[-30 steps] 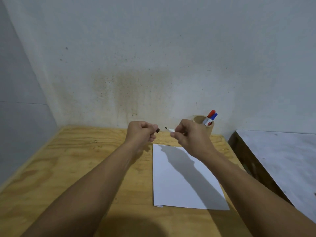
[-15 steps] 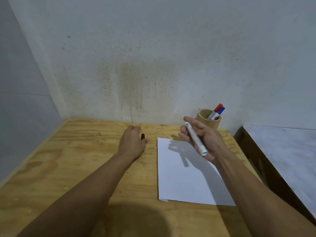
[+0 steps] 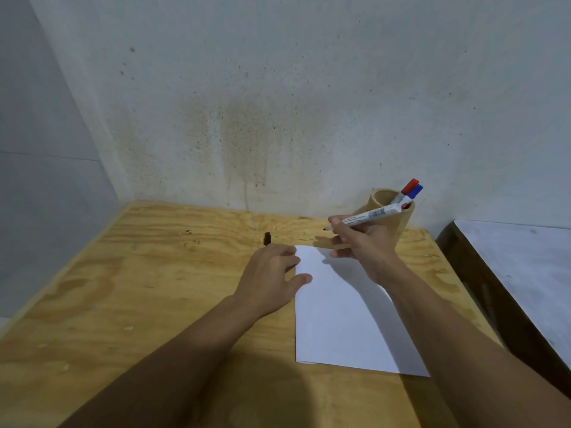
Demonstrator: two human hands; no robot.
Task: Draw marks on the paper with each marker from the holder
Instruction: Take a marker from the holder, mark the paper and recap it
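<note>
The plywood table (image 3: 154,288) fills the lower view, pushed into a corner of stained wall. On it lies the white sheet of paper (image 3: 340,329), blank wherever it shows, its near-left corner slightly lifted. The left hand (image 3: 272,279) rests at the sheet's left edge, fingers loosely spread and gripping nothing, thumb just over the paper. The right hand (image 3: 367,245) hovers above the sheet's far end, fingers pinched in a writing grip around an uncapped marker (image 3: 367,216), white-barrelled, its dark tip pointing left and clear of the paper. Behind that hand stands the round wooden holder (image 3: 381,200) with 2 markers left in it, 1 red-capped (image 3: 409,186) and 1 blue-capped (image 3: 416,192). The dark cap (image 3: 267,238) lies on the table just beyond the left fingertips.

This looks like the first marker's step: uncapped, mark not yet made. Next, the tip must come down onto the paper while the left hand steadies the sheet.
</note>
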